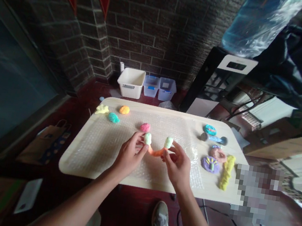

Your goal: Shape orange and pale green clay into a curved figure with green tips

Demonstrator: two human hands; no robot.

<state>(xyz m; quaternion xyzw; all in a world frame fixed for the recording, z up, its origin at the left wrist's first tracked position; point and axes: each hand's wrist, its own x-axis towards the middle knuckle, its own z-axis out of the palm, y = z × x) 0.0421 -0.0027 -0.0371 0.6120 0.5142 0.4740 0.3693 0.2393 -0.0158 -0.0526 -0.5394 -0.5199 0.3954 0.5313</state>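
Observation:
My left hand (129,153) and my right hand (177,164) together hold a curved orange clay strip (156,152) above a sheet of bubble wrap (111,141). A pale green-white clay ball (148,138) caps the strip's left end, pinched by my left fingers. A second pale ball (168,142) caps the right end, pinched by my right fingers. The strip sags in a U between them. A pink clay ball (145,127) lies just beyond my left hand.
The light wooden table (73,161) carries yellow (101,109), teal (113,117) and orange (124,109) clay pieces at far left. At right lie teal, blue, purple (210,164) and yellow-green (226,172) clay shapes. Plastic bins (131,82) stand on the floor behind.

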